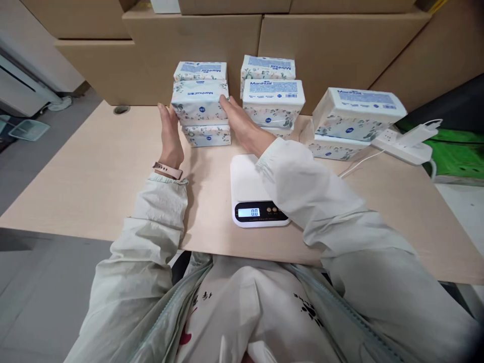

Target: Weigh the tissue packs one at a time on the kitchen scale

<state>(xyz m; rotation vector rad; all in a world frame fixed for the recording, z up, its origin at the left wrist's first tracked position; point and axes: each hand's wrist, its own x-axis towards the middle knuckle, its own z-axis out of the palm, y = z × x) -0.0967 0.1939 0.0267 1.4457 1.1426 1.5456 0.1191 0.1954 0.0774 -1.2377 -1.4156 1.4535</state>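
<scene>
On the left stack, an upper white tissue pack point(200, 103) with a floral print sits between my hands, above a lower pack point(207, 136). My left hand point(171, 136) is upright at its left side, fingers pointing away and partly hidden. At the right side, my right hand point(244, 123) touches the pack with its thumb and fingers. A white scale point(247, 179) lies nearer to me, partly under my right sleeve; its display point(248, 212) reads 0.0.
A middle tissue stack point(273, 96) and a right stack point(357, 113) stand on the table point(124, 201). Cardboard boxes point(321, 55) line the back. A power strip point(404, 146) with a plug and cable lies at the right.
</scene>
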